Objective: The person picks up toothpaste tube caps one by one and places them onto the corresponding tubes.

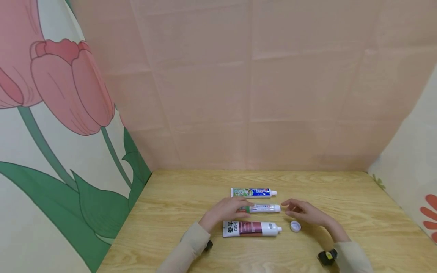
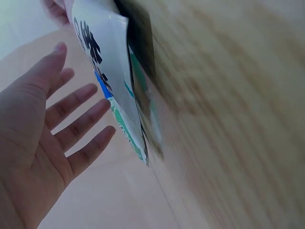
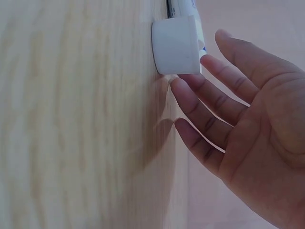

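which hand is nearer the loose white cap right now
Right. The right hand is just beyond the cap; the left hand is farther off, left of it, by the middle tube.

Left hand [image 1: 227, 211], spread, relaxed; right hand [image 1: 308, 213], loosely curved, forearms [image 1: 186, 250] angled inward

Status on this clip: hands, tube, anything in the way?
Left hand over middle tube, contact unclear. Right hand empty, by its capped end. Loose white cap nearby, not between right hand and tube.
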A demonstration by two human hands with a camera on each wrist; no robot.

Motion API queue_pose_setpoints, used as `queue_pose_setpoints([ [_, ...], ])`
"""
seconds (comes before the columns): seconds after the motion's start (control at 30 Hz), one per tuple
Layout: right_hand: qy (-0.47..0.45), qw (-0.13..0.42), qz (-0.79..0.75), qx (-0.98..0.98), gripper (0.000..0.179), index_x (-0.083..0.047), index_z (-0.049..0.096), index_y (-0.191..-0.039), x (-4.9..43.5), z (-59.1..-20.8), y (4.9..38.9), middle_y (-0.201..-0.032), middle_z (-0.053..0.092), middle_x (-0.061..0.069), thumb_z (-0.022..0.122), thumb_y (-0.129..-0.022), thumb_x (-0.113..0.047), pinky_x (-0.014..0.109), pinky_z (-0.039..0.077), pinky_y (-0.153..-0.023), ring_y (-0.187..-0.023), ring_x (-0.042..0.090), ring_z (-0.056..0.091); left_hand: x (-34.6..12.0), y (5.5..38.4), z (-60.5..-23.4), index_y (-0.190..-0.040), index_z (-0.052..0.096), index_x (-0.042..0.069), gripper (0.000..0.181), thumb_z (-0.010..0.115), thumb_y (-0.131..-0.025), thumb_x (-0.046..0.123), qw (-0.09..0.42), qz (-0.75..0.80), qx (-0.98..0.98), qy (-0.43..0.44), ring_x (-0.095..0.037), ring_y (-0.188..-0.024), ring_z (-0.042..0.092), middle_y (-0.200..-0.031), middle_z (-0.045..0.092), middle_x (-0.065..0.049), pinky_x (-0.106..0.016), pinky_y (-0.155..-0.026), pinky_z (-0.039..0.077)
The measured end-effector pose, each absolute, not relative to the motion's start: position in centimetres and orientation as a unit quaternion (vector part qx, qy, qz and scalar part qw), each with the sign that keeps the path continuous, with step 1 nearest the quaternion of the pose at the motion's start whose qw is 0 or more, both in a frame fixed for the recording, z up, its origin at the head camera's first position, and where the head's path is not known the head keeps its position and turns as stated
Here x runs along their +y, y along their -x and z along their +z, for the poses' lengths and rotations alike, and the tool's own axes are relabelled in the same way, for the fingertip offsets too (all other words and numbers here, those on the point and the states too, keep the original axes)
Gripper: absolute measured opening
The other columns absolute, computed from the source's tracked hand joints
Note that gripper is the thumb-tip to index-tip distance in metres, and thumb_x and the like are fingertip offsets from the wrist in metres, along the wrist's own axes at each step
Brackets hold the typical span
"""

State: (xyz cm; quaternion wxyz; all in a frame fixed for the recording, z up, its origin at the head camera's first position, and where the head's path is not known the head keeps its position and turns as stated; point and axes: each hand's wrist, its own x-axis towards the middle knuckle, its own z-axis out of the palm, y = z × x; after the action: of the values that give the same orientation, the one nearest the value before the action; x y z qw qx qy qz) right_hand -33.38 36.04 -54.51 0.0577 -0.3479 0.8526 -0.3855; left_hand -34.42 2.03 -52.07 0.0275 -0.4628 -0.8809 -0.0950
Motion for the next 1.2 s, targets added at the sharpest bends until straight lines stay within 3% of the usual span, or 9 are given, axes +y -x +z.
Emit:
queue_pose_setpoints([
  [0.17, 0.353, 0.051, -0.373, 0.856, 0.031, -0.002, 0.053, -0.121, 36.3, -54.3, 32.9, -0.097, 0.062, 0.004, 0.053, -0.095, -0.019, 0.023, 0.051, -0.071, -0.084, 0.009, 0.059, 2.0, 33.9, -51.7, -0.131, 0.051, 0.024, 0.045, 0.053, -0.091, 0.044, 0.041, -0.084, -0.876, 0.473, -0.002, -0.101, 0.054, -0.118, 0.059, 0.008, -0.015, -0.085, 0.046],
  [0.5, 0.364, 0.058, -0.373, 0.851, 0.030, 0.000, 0.053, -0.120, 36.7, -54.2, 32.2, -0.096, 0.062, 0.008, 0.052, -0.095, -0.017, 0.023, 0.052, -0.069, -0.083, 0.007, 0.058, 1.8, 33.3, -52.2, -0.133, 0.049, 0.023, 0.047, 0.049, -0.092, 0.046, 0.054, -0.088, -0.869, 0.483, -0.005, -0.107, 0.054, -0.121, 0.059, 0.008, -0.019, -0.090, 0.046],
  [0.7, 0.374, 0.058, -0.384, 0.842, 0.028, 0.000, 0.055, -0.119, 37.0, -54.3, 31.6, -0.095, 0.062, 0.003, 0.052, -0.095, -0.014, 0.023, 0.051, -0.066, -0.081, 0.008, 0.058, 1.7, 32.6, -52.0, -0.137, 0.043, 0.025, 0.055, 0.039, -0.092, 0.056, 0.034, -0.062, -0.871, 0.486, -0.007, -0.115, 0.051, -0.130, 0.053, 0.008, -0.024, -0.097, 0.044],
  [0.97, 0.387, 0.062, -0.384, 0.836, 0.029, 0.001, 0.056, -0.117, 37.1, -54.0, 31.0, -0.097, 0.063, 0.006, 0.055, -0.093, -0.015, 0.023, 0.052, -0.071, -0.086, 0.006, 0.059, 1.4, 32.1, -51.9, -0.137, 0.043, 0.026, 0.060, 0.040, -0.089, 0.061, 0.022, -0.041, -0.866, 0.498, -0.003, -0.105, 0.053, -0.121, 0.057, 0.010, -0.019, -0.088, 0.046],
  [1.2, 0.383, 0.073, -0.378, 0.840, 0.032, -0.003, 0.057, -0.117, 37.1, -54.3, 30.7, -0.097, 0.063, 0.002, 0.063, -0.088, -0.017, 0.024, 0.050, -0.071, -0.085, 0.008, 0.057, 1.4, 31.8, -51.9, -0.138, 0.042, 0.027, 0.066, 0.037, -0.085, 0.067, 0.005, -0.020, -0.863, 0.505, -0.002, -0.108, 0.052, -0.125, 0.055, 0.011, -0.020, -0.092, 0.045],
])
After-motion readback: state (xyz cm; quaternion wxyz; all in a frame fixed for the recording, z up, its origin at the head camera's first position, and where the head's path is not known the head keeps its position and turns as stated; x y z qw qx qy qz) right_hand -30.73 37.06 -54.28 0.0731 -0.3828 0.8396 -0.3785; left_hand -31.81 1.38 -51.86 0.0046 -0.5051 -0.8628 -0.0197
